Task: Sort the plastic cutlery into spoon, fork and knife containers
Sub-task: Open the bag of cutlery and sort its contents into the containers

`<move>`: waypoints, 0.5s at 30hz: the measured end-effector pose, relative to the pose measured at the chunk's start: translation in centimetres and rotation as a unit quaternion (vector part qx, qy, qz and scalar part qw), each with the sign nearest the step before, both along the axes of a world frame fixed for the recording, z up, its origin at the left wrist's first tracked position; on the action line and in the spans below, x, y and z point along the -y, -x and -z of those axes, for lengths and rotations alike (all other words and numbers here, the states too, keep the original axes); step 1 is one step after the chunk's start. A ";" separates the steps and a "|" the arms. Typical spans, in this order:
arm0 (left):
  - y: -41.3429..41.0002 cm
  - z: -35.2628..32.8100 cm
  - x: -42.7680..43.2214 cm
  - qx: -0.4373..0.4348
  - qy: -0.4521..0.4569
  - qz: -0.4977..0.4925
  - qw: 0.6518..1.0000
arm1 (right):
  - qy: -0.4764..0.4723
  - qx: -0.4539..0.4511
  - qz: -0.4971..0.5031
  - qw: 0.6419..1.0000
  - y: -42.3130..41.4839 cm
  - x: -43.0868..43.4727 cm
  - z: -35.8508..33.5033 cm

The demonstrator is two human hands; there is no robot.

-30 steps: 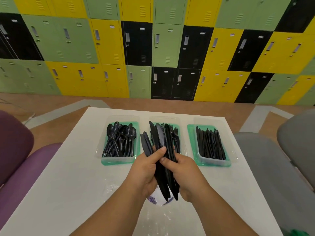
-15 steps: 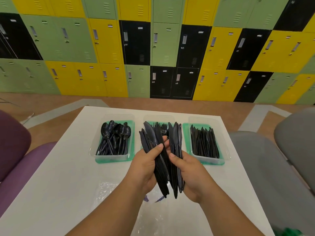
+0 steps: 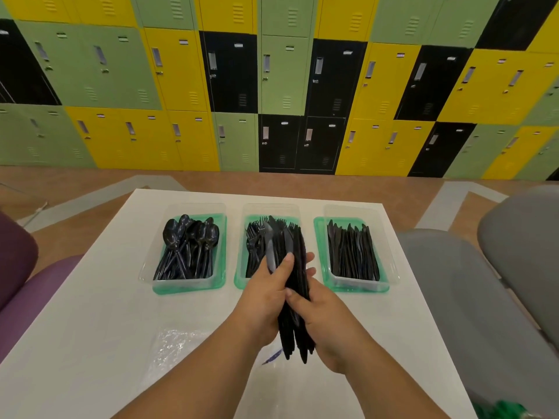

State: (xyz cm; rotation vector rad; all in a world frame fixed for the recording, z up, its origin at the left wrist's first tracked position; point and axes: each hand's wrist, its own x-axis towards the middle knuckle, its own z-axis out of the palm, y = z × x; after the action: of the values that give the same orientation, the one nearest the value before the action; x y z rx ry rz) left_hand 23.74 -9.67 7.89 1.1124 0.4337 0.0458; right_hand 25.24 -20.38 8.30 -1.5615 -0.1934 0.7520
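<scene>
Three clear containers on green lids stand in a row on the white table [image 3: 90,313]. The left container [image 3: 145,275] holds black spoons [image 3: 189,246], the middle one [image 3: 242,281] black forks [image 3: 252,237], the right one [image 3: 393,275] black knives [image 3: 352,252]. In front of the middle container, my left hand [image 3: 263,300] and my right hand [image 3: 326,319] both grip one upright bundle of black knives [image 3: 295,297]. The bundle's blades rise over the fork container and hide part of it.
A crumpled clear plastic bag [image 3: 178,346] lies on the table under my forearms. A purple seat [image 3: 30,291] stands to the left, grey chairs [image 3: 484,297] to the right. Coloured lockers [image 3: 272,86] line the far wall.
The fanned-out knives have been squeezed together into one tight bundle between both hands. The camera view has shifted slightly, and the containers now sit further right in the frame.
</scene>
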 end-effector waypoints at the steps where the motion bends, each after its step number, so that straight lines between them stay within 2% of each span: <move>1: -0.6 0.2 0.4 -0.004 -0.006 0.006 1.000 | -0.001 0.007 0.000 1.000 -0.3 0.1 0.1; 8: -3.0 0.1 1.7 -0.026 -0.037 0.020 0.999 | -0.021 -0.031 0.023 0.999 -2.3 1.1 1.2; 12: -5.4 0.5 2.4 -0.088 -0.056 0.042 0.994 | -0.021 -0.026 0.044 0.998 -4.5 1.8 1.2; 15: -6.9 0.5 2.6 -0.102 -0.071 0.048 0.991 | -0.001 -0.011 0.075 0.997 -6.9 2.5 0.8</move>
State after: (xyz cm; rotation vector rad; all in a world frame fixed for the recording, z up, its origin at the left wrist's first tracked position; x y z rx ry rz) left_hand 30.68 -12.31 7.41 1.2817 0.5662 -0.1240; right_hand 32.11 -22.86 7.50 -1.5471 -0.0602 0.6508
